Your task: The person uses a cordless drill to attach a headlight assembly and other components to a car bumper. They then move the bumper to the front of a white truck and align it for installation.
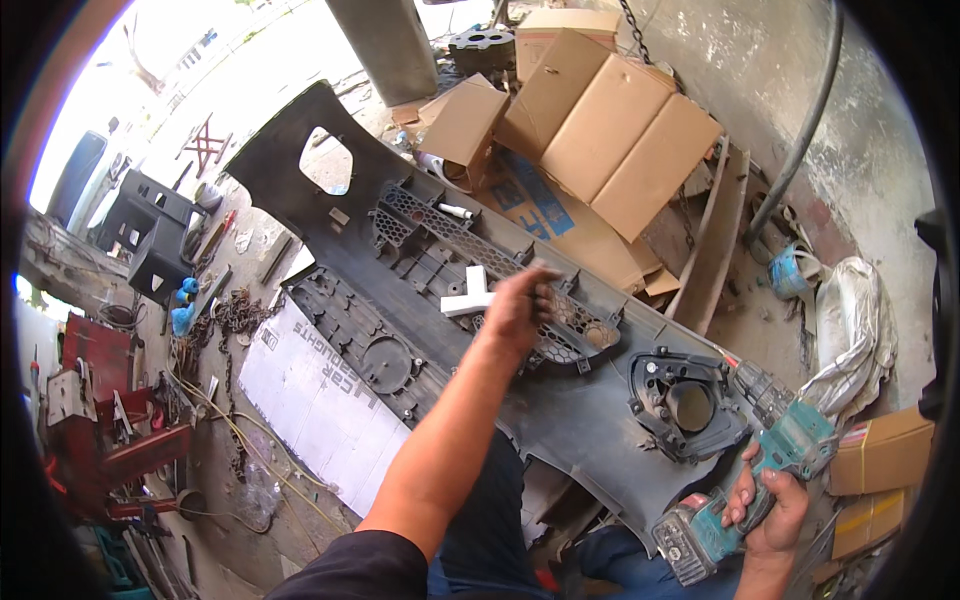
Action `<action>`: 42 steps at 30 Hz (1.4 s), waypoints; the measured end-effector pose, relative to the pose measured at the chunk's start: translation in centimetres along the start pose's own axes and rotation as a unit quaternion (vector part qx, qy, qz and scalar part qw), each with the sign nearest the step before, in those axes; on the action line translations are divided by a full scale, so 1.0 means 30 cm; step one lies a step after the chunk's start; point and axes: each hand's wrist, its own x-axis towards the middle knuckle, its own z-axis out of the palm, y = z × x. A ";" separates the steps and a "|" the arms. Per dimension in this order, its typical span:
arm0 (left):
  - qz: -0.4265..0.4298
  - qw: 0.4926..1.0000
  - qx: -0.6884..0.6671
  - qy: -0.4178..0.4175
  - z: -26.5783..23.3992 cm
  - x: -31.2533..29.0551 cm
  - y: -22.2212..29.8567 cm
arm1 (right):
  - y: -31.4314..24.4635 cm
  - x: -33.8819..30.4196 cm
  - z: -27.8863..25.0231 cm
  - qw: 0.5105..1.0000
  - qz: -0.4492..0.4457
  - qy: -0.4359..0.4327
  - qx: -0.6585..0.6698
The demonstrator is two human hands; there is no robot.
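Note:
A large black car bumper (430, 325) lies with its inner side up, slanting from the upper left to the lower right. Over its honeycomb grille (575, 325) is my left hand (518, 308), its fingers curled and blurred, so I cannot tell whether it holds anything. A white T-shaped piece (468, 297) shows beside that hand. My right hand (765, 500) grips a teal and black cordless drill (795, 440) by its handle. The drill's front end points up and left, near a round black fog light housing (690, 400) fitted in the bumper's right part.
Opened cardboard boxes (610, 130) are heaped beyond the bumper. A flat white cardboard sheet (315, 395) lies to its left. Red tool trays (145, 455), chains (240, 315) and a yellowish cord (245, 440) cover the left floor. A white sack (850, 330) stands by the wall.

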 end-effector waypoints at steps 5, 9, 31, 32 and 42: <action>0.120 0.961 0.192 0.161 -0.225 -0.073 0.173 | -0.040 0.000 -0.001 0.999 -0.028 0.018 -0.021; 0.087 0.923 0.294 0.232 -0.376 -0.109 0.190 | -0.060 0.012 0.000 0.996 -0.064 0.016 -0.054; 0.113 0.563 0.797 -0.186 0.130 -0.200 -0.338 | -0.120 0.014 -0.035 0.989 -0.091 0.075 -0.088; 0.114 0.511 0.826 -0.209 0.167 -0.227 -0.402 | -0.119 0.011 -0.038 0.989 -0.095 0.078 -0.089; 0.286 0.399 0.794 -0.358 0.230 -0.183 -0.709 | -0.107 -0.021 -0.079 0.974 -0.136 0.123 -0.136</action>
